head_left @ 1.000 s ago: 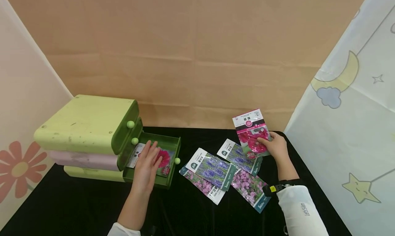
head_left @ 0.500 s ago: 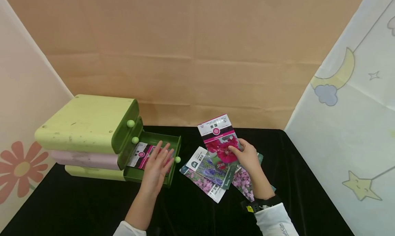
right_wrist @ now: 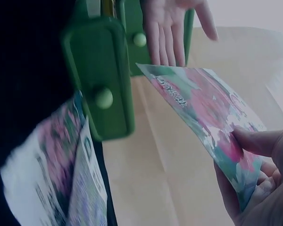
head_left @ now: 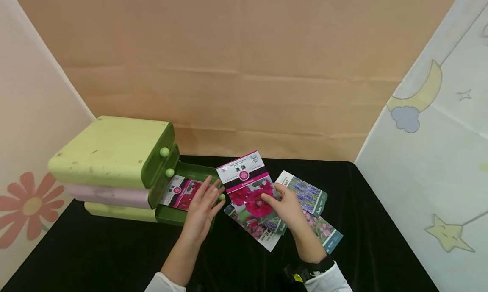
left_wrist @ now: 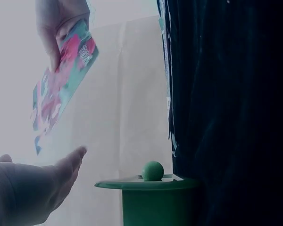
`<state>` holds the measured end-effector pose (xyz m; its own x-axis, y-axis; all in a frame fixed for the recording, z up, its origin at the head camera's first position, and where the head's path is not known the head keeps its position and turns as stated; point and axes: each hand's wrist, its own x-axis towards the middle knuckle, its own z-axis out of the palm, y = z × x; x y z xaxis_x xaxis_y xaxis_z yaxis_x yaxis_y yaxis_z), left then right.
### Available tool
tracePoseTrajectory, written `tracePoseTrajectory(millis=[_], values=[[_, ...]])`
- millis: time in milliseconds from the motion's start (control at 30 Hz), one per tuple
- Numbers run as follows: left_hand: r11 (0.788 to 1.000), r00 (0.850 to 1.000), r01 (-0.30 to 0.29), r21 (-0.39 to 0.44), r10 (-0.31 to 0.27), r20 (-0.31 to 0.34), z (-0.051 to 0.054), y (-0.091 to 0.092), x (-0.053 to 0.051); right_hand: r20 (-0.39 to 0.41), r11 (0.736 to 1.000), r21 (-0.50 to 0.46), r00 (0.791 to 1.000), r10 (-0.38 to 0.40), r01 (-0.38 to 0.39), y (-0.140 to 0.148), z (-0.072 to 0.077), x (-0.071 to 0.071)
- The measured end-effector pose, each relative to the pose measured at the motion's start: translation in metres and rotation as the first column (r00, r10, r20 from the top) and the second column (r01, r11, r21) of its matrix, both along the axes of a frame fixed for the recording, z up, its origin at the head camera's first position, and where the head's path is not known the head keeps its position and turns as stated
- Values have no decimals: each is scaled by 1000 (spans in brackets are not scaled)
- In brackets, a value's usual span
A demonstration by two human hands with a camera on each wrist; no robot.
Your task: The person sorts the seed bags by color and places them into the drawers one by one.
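A seed packet with magenta flowers point(head_left: 244, 182) is pinched at its lower right edge between the thumb and fingers of my right hand point(head_left: 287, 205). It is held above the pile of packets, near the open drawer's knob. My left hand point(head_left: 202, 213) is over the front of the pulled-out green drawer point(head_left: 171, 218), fingers spread and straight, holding nothing. Inside that drawer lies a similar magenta-flower packet point(head_left: 184, 193), partly covered by my left hand. The right wrist view shows the held packet point(right_wrist: 212, 113) with my left hand point(right_wrist: 167, 28) beyond it.
Several seed packets lie on the black cloth: a lavender-flower packet point(head_left: 305, 192), a pink-flower packet point(head_left: 324, 232), and others partly under the held one. A light-green drawer cabinet point(head_left: 110, 152) stands at the left. Behind the table is a brown paper backdrop point(head_left: 244, 71).
My right hand has carried the magenta-flower packet leftward from the right side of the pile toward the drawer. My left hand has shifted slightly right, uncovering more of the packet in the drawer.
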<state>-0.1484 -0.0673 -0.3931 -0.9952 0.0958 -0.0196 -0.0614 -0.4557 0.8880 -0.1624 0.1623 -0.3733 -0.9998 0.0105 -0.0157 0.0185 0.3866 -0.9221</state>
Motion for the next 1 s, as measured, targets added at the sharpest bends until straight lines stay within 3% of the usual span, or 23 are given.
tracePoseTrajectory(millis=[167,367,667,833,1000], values=[[1000,1000,21,-19,-21,1,3,3,0,-2,995,-60,997,73,-73,-8,0,4],[999,999,35,-17,-35,19,4,3,1,25,990,-62,991,131,-129,-8,-5,2],[998,998,63,-26,-63,0,1,8,4,39,990,-43,990,135,-133,-11,-8,1],[999,999,42,-32,-41,16,-1,11,6,43,985,-43,984,170,-169,-10,-8,3],[998,998,-12,-54,16,62,-2,15,7,58,972,-4,970,234,-234,-8,-8,4]])
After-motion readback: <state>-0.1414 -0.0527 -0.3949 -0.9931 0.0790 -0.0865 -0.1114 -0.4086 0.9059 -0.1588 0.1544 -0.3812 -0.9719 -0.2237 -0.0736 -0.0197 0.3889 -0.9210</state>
